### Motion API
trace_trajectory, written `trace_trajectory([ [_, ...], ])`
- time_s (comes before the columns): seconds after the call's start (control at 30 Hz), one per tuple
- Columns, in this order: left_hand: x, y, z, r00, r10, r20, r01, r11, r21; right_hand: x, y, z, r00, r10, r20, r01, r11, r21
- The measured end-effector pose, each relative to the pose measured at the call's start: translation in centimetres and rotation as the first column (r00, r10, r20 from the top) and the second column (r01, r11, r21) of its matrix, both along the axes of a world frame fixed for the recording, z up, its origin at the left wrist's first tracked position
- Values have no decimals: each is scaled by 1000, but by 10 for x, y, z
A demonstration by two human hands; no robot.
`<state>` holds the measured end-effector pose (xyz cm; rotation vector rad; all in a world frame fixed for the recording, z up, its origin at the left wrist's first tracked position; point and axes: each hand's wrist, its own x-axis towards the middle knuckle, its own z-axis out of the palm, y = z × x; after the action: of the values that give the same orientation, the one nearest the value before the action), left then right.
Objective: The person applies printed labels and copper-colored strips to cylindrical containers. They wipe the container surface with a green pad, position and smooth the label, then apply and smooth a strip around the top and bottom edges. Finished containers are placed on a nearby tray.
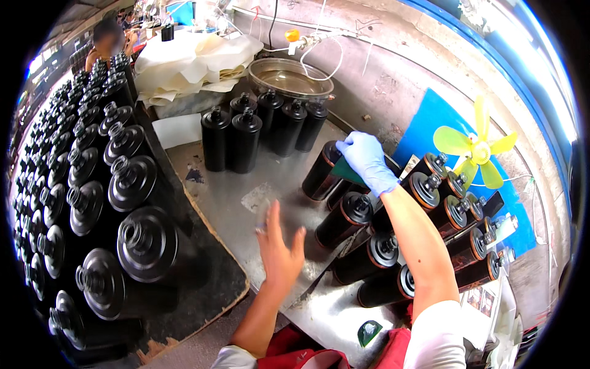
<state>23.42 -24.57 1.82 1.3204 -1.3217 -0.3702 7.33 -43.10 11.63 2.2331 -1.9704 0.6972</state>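
**Gloved hand wipes a lying black cylinder while the bare hand hovers open**

The black cylinder lies on its side on the metal counter, its long axis running from upper right down to lower left, the plain end toward the middle of the counter. A green cloth is pressed against its upper end. The right hand, in a blue glove, is closed over that cloth and the cylinder's top, fingers curled downward; its forearm stretches straight out from the lower right.

The left hand is bare, fingers spread and open, palm facing the counter, holding nothing; whether it touches the metal cannot be told. Its forearm rises from the lower edge.

Just right of the gripped cylinder, a row of lying cylinders with threaded caps is packed side by side, leaving no room that way. Behind it, a cluster of upright cylinders stands near a round metal basin. The open stretch of counter lies between the two hands and the cluster. To the left, past the counter's edge, stacked cylinders fill a dark board. A yellow fan sits at the right, over a blue sheet.
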Motion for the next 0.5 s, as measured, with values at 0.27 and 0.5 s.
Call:
trace_trajectory([
  [0.27, 16, -145, -1, 924, 381, 12, -379, 921, -87, -13, -40, -34, 999, -52, 5, 51, 992, 113],
  [0.5, 49, -239, 15, 792, 585, 176, -557, 810, -187, 10, 15, -10, 997, 64, -36, -62, 996, 56],
])
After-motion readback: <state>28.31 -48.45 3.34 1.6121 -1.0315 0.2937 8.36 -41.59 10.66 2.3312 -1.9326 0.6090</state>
